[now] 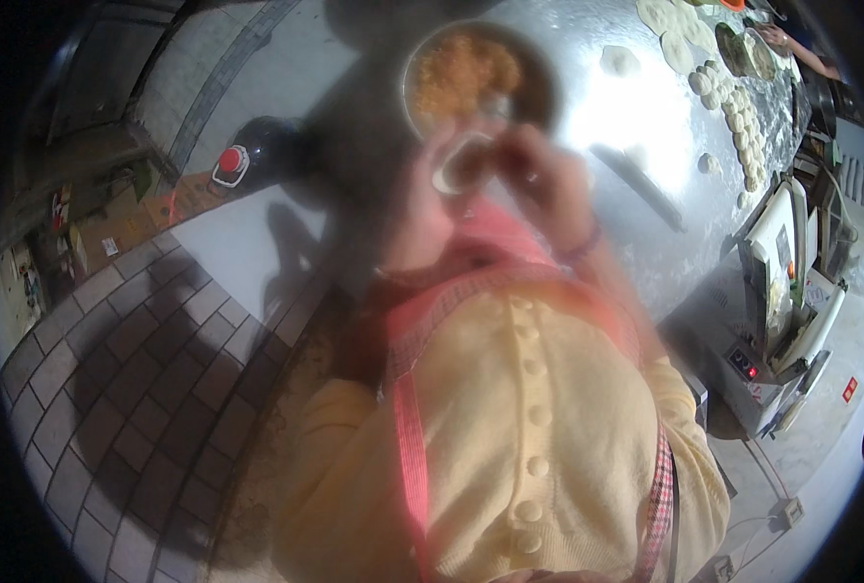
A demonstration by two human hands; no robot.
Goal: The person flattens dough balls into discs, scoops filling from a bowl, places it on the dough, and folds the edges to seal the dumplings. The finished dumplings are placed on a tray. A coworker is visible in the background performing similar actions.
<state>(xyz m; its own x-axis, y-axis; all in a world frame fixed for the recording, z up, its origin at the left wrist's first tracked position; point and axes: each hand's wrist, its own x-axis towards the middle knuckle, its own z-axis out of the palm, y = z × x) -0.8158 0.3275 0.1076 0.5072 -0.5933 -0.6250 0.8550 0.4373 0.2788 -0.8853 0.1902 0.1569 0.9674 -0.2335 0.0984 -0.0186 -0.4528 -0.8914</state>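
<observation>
A round piece of dough [443,178] with a pale rim sits between my two hands, blurred by closeness and motion. My left hand [424,200] cups it from the left side. From the right, my right hand [548,175] has its fingers bent at the dough's edge. Brownish filling seems to lie within the dough, though blur hides its detail. Just beyond my hands stands a round metal bowl [545,95] of orange, crumbly filling [464,69]. Something pale, perhaps a spoon, shows at the bowl's near side.
On the metal table [694,248] lie a dark bar [636,186], flat dough rounds [676,51] and rows of dough pieces [741,135]. Another person's hand [773,35] is beside a bowl [758,55]. A white machine [774,270] stands right, a red-capped dark jug [233,159] left.
</observation>
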